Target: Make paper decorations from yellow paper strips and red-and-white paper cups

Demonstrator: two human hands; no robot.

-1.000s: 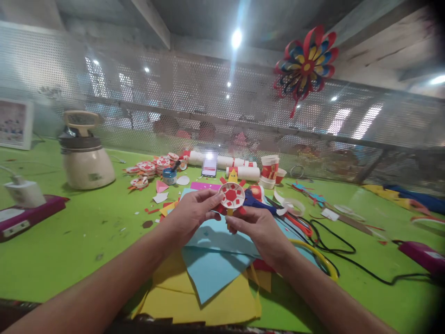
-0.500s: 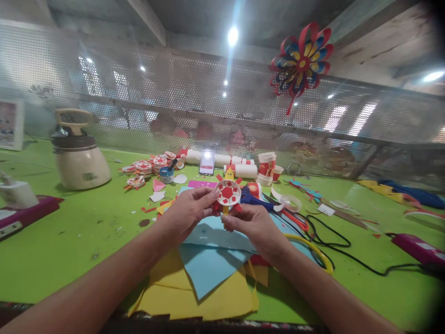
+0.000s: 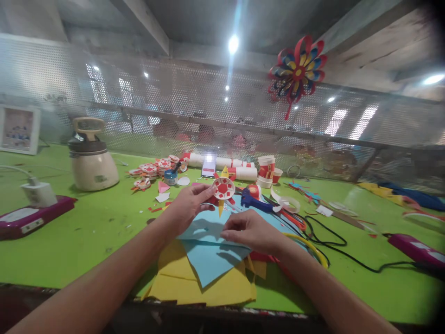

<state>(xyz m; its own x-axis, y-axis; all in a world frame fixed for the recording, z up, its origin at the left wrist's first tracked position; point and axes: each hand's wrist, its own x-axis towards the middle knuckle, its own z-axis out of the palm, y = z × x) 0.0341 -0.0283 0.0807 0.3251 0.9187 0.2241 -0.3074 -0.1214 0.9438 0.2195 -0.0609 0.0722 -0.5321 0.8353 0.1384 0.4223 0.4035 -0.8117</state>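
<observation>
Over the middle of the green desk [image 3: 104, 253], a paper turtle [image 3: 223, 189] held up in the air, above blue sheets [image 3: 208, 266] and well apart from the finished-looking pile [image 3: 148, 170] at the back left. White disc with red patches, red legs, yellow head up, yellow tail [image 3: 221, 208] pointing down.

Left hand [image 3: 193, 202]: grip narrow, thumb and fingers pinching the disc by its left edge. Right hand [image 3: 248, 229]: below and right of the turtle, apart from it, fingers curled in, grip narrow; cannot tell whether anything small sits inside.

Risks, as judged. The turtle has one-sided support only; a loose pinch could let it tip or drop onto the sheets. Squeezing harder could crease the rim or bend the legs near the fingers. The tail hangs free; if its join is weak, a brush from the right hand could skew it or pull it off. Blue-handled scissors [image 3: 255, 200] lie close by on the right, so a wide sweep could snag a leg. The black cable [image 3: 333, 237] farther right could catch a sleeveless forearm and jog the hold.
</observation>
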